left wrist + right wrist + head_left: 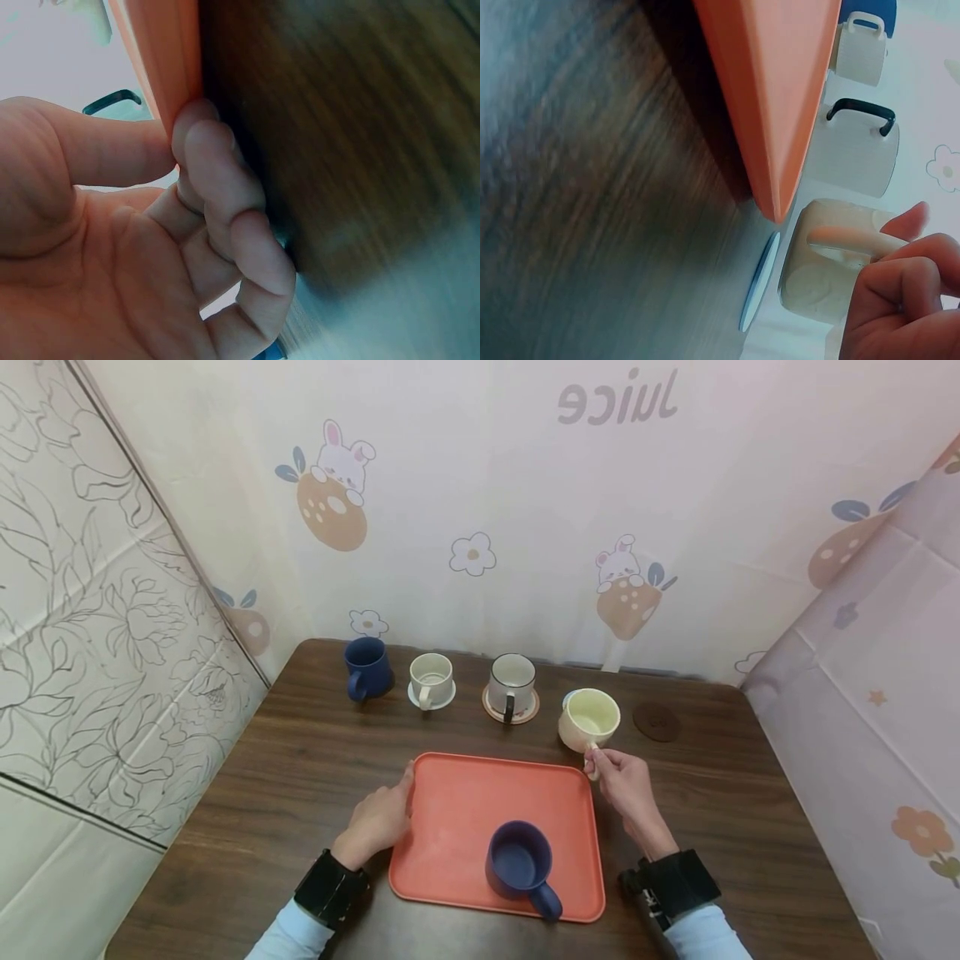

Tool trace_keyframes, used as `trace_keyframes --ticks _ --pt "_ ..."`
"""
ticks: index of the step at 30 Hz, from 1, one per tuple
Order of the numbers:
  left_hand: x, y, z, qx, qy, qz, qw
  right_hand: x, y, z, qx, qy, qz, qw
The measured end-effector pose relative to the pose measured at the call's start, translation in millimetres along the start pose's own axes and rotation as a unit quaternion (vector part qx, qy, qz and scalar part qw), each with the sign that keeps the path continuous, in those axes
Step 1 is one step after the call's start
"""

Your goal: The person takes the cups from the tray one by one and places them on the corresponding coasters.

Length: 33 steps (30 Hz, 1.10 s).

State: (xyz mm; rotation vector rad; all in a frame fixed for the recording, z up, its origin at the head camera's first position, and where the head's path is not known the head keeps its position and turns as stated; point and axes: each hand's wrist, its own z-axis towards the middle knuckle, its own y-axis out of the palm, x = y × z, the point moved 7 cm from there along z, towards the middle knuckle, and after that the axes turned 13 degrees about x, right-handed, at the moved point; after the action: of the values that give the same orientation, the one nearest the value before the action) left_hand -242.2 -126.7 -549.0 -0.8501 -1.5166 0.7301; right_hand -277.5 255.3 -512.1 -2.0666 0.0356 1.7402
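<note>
My right hand (626, 785) pinches the handle of the cream mug (588, 719), fingers curled round it; the mug is tipped, just off the tray's 1 o'clock corner, over a pale blue coaster (759, 281). My left hand (378, 818) grips the orange tray (465, 802) at its 9 o'clock edge, thumb and fingers clamped on the rim. A dark blue mug (520, 862) stands on the tray toward 5 o'clock. The dark wooden table (300, 760) carries a row at 12 o'clock: a navy mug (367, 667), a white mug (431, 679), a black-handled mug (512, 685), and a brown coaster (656, 722) at 2 o'clock. Cartoon-printed curtains (480, 510) enclose the table.
</note>
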Motion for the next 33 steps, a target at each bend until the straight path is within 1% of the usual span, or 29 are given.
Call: trace_keyframes --ticks 7,12,22,33 --pt "0.3 -0.8 0.1 0.004 -0.002 0.007 1.0000 -1 -1 11 0.019 -0.014 0.012 1.000" --pt "0.0 -1.2 0.2 0.015 0.007 0.018 0.9997 0 -2 18 0.032 -0.015 0.025 0.999" --pt "-1.7 -0.2 0.3 0.013 0.000 0.018 0.9997 0 -3 35 0.045 -0.024 0.027 0.998" --pt "-1.8 -0.2 2.6 0.010 -0.002 0.021 0.9997 -4 -1 51 0.043 -0.022 0.038 0.998"
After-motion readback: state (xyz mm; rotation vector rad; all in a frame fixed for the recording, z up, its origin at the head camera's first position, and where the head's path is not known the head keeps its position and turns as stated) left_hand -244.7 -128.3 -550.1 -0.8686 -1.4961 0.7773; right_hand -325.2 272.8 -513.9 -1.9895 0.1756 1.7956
